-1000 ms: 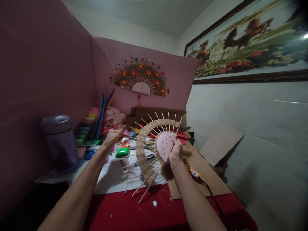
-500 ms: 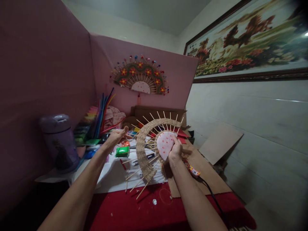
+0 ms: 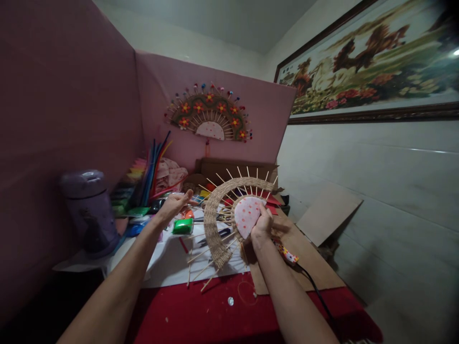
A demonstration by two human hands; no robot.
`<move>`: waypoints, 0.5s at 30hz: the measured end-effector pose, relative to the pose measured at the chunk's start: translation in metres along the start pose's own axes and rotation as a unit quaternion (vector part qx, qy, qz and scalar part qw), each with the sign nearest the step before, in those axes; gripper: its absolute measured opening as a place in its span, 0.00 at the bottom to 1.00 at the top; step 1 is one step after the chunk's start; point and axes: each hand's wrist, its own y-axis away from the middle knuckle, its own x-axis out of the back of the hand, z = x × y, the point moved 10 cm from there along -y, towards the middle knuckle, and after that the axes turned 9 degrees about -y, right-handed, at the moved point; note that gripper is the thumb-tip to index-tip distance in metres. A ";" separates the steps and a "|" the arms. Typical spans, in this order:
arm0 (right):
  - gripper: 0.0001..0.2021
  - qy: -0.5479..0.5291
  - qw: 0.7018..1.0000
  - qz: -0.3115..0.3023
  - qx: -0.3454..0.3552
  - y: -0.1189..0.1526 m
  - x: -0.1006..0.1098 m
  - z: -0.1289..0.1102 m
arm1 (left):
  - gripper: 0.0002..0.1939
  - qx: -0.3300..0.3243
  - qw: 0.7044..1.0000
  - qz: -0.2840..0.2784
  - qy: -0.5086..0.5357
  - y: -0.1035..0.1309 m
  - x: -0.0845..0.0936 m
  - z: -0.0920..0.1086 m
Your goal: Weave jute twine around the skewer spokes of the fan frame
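Note:
My right hand (image 3: 262, 224) grips a half-made fan (image 3: 214, 215) by its white half-round centre with pink dots (image 3: 248, 216). Thin wooden sticks spread out from that centre, and a curved band of woven twine runs across them. The fan is tilted, its sticks pointing left and up above the table. At its left side, my left hand (image 3: 175, 203) has thumb and fingers closed together at the end of a stick; the exact fingertip contact is small and hard to make out. Dark-handled scissors (image 3: 219, 235) lie beneath the fan.
A finished fan with flowers and pompoms (image 3: 210, 112) hangs on the pink panel. Left are a purple bottle (image 3: 89, 215), pipe cleaners (image 3: 154, 165) and a green packet (image 3: 182, 226). Right, a corded, patterned tool (image 3: 287, 253) lies on cardboard (image 3: 304, 267). Red cloth (image 3: 201, 315) covers the front.
The fan has turned slightly clockwise in my right hand, its upper sticks shifting right and its lower ones moving up and left. My left hand has barely moved.

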 end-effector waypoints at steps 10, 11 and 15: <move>0.07 -0.007 1.000 0.000 -0.016 -0.004 0.002 0.008 | 0.38 0.028 0.999 -0.027 0.024 -0.004 -0.005 -0.015; 0.07 -0.014 1.000 0.000 -0.024 -0.004 0.001 0.010 | 0.39 0.026 0.999 -0.031 0.035 -0.004 -0.006 -0.016; 0.07 -0.034 0.997 0.001 -0.066 -0.007 0.005 0.023 | 0.41 0.017 0.995 -0.057 0.081 -0.005 -0.012 -0.019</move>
